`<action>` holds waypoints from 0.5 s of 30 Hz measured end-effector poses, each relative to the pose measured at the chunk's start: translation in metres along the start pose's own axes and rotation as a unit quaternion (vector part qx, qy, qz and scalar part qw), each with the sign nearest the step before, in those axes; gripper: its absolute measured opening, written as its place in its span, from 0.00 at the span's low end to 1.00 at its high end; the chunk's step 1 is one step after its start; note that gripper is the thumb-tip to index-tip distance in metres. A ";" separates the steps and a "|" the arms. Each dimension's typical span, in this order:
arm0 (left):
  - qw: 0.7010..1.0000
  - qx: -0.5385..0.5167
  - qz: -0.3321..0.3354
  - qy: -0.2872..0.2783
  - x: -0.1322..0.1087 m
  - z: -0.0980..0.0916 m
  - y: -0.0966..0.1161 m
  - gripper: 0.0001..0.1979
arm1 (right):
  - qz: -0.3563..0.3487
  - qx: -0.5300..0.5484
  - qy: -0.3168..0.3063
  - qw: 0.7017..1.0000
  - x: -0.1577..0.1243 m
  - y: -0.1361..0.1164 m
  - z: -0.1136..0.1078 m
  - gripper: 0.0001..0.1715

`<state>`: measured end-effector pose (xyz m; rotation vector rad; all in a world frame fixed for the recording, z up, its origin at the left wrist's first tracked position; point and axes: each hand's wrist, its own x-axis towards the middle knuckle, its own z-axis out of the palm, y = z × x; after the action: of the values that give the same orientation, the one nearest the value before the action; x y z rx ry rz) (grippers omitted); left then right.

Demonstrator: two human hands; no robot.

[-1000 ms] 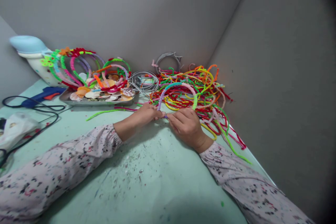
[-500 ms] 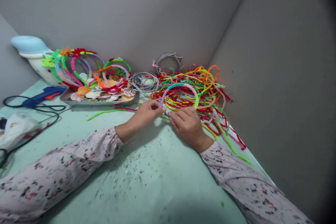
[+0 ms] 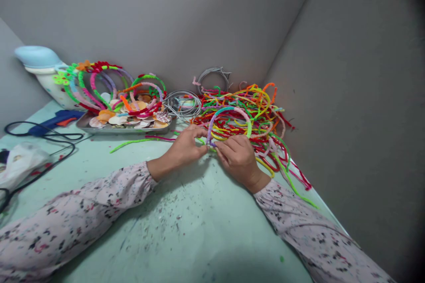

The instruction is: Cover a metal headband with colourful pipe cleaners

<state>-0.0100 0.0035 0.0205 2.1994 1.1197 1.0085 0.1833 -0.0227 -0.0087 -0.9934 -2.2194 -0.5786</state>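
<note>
My right hand (image 3: 237, 159) pinches the lower end of a hoop (image 3: 226, 110) wrapped in pipe cleaner, in bands of purple, blue, pink and green. The purple end of the hoop shows just left of those fingertips. Beside it is my left hand (image 3: 186, 146), its thumb and forefinger parted around the purple end; whether a fingertip touches it I cannot tell. Behind the hoop lies a tangled heap of coloured pipe cleaners (image 3: 262, 101). The lower green part of the hoop disappears behind my right hand.
A metal tray (image 3: 133, 131) of shells stands at the back left, with several finished-looking hoops (image 3: 96, 93) on it. Coiled grey wire (image 3: 182, 102) lies beside the tray. Further left are a blue glue gun (image 3: 49, 123), its black cable (image 3: 71, 141), a plastic bag (image 3: 23, 161) and a blue-lidded container (image 3: 40, 57).
The thumb and forefinger of my left hand have spread apart from their pinch on the purple end. The hoop's left side has shifted slightly right, while my right hand keeps its hold.
</note>
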 end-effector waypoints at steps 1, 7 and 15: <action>1.000 0.014 0.017 0.010 0.000 0.001 -0.001 0.10 | 0.000 0.000 0.001 1.000 0.000 0.000 0.000 0.10; 0.987 0.130 0.086 0.029 -0.002 -0.001 -0.001 0.07 | -0.001 0.002 0.004 1.000 0.000 0.001 0.000 0.10; 0.978 0.184 0.097 0.022 -0.003 -0.003 0.004 0.05 | 0.001 -0.004 0.011 1.000 0.001 0.001 -0.001 0.09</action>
<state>-0.0117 -0.0011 0.0237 2.6337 1.2098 0.9962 0.1836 -0.0223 -0.0074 -0.9883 -2.1985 -0.5963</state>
